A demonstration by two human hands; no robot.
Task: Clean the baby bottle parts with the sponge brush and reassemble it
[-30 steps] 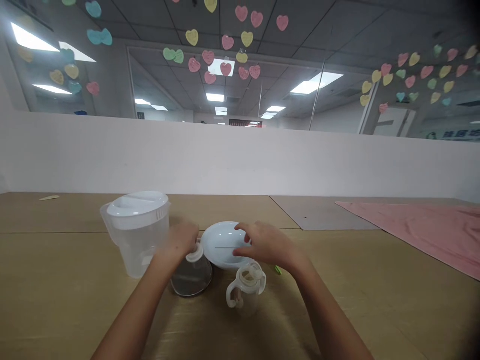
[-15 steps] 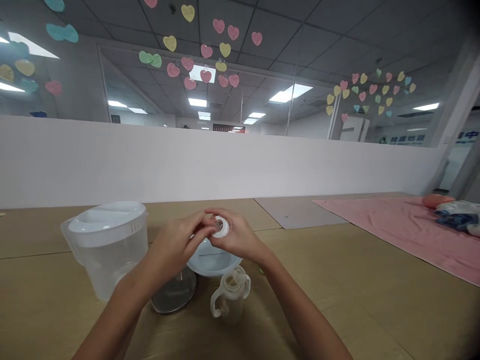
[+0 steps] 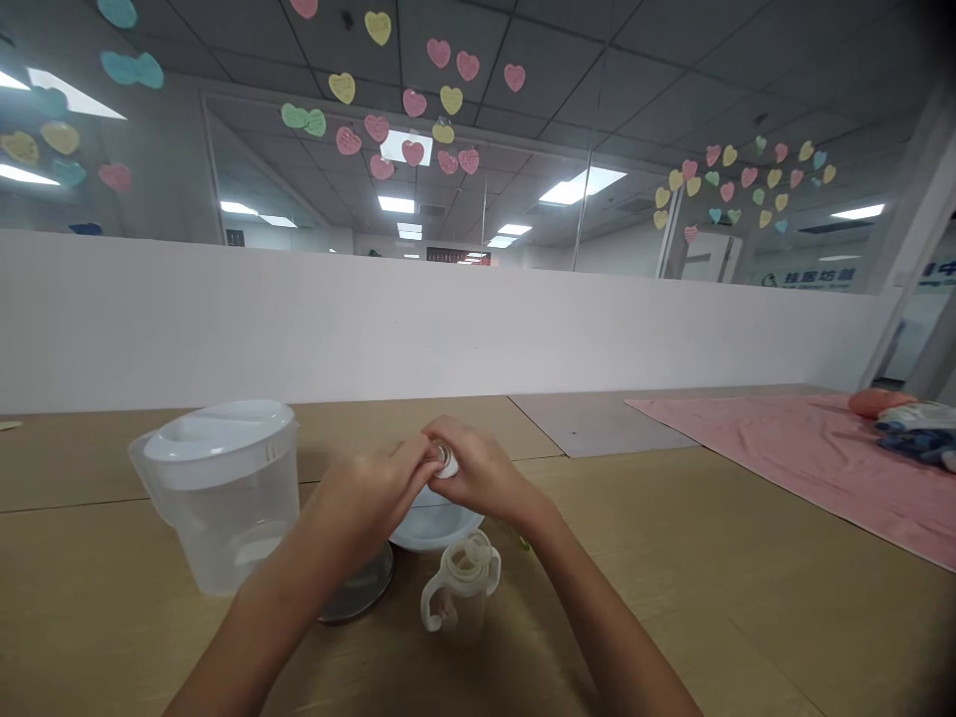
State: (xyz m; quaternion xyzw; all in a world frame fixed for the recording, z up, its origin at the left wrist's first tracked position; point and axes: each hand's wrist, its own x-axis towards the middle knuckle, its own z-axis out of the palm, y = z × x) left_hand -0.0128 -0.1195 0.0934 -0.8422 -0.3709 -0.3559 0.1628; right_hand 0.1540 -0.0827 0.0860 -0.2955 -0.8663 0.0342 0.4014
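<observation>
A small round white part (image 3: 446, 461) with a clear piece in its middle is held in my right hand (image 3: 482, 470), whose fingers wrap round it. The fingers of my left hand (image 3: 369, 490) are pinched together at the part's left side; that hand is slightly blurred. Beneath both hands lies a pale blue bowl (image 3: 433, 525), partly hidden by them. Nearer to me stands an upright clear bottle (image 3: 463, 597) with two white handles and an open top. A dark round lid or plate (image 3: 362, 590) lies behind my left forearm.
On the left stands a large clear container (image 3: 231, 508) with a white lid. A pink cloth (image 3: 784, 448) with bundled fabric (image 3: 918, 433) lies to the right. A low white wall (image 3: 448, 334) runs behind the tan table (image 3: 709, 558).
My left hand has moved right and its fingers have turned over the white part, which now shows less of its face. More of the dark disc is hidden by my left forearm.
</observation>
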